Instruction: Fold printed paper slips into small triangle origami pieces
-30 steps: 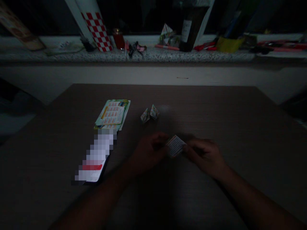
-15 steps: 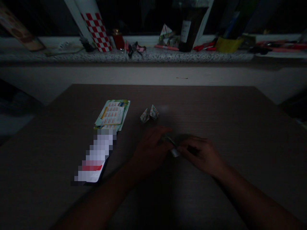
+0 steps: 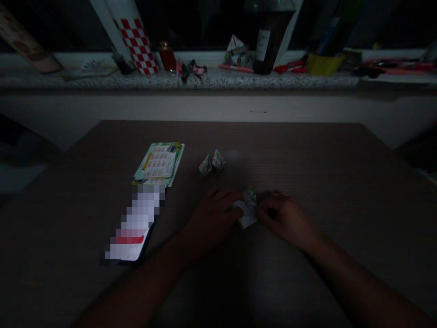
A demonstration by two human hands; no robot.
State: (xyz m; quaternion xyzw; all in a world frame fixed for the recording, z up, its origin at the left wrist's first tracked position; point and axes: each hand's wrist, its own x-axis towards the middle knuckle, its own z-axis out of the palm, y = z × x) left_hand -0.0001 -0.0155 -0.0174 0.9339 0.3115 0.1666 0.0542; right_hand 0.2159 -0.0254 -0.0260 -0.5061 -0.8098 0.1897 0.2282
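Note:
A small folded piece of paper (image 3: 247, 217), pale with a green printed part at its top, lies on the table between my hands. My left hand (image 3: 215, 216) rests over its left side, thumb and fingers pressing it. At its right edge, my right hand (image 3: 282, 216) pinches the paper between thumb and curled fingers. Two small folded paper pieces (image 3: 212, 162) with pointed tops stand just beyond my left hand. The light is dim, so the folds are hard to make out.
Left of my hands lies a stack of printed calendar cards (image 3: 157, 161), with a lit phone (image 3: 136, 228) below it. At the back, a granite windowsill (image 3: 211, 81) holds a red-and-white checked tube (image 3: 138, 45), a red bottle (image 3: 167, 57), a dark bottle (image 3: 264, 43) and a yellow container (image 3: 324, 64).
The paper between my hands shows more of its surface now, with its pale face and green print visible. My left hand has shifted slightly, and my right fingers have curled in more.

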